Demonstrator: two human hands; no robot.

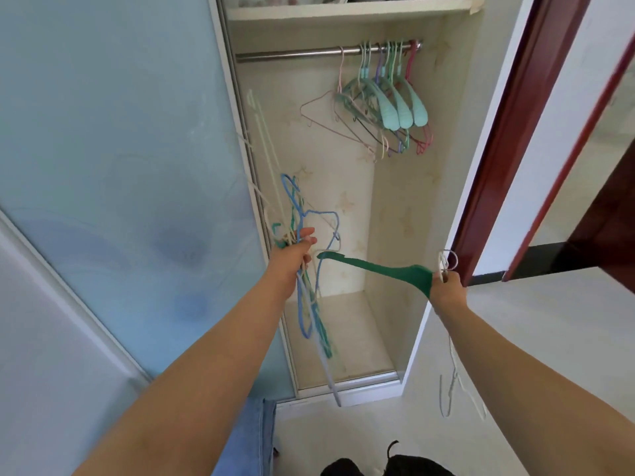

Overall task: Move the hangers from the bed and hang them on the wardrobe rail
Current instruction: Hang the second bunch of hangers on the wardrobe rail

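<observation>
bare left stretch of rail (pixel 292 53); hung hangers (pixel 388 97) crowding its right end

Hangers (pixel 388 101) hang at the right of the rail (pixel 295 53), under a shelf (pixel 343 10).

light: even, bright daylight is seen; its source cannot be told.
shadows: soft shade is cast inside the cream wardrobe recess (pixel 347 207).
glare: none is noted.
blur: the bundle of thin blue and green wire hangers (pixel 311 304) is smeared.
distortion: straight edges are bowed near the borders.
</observation>
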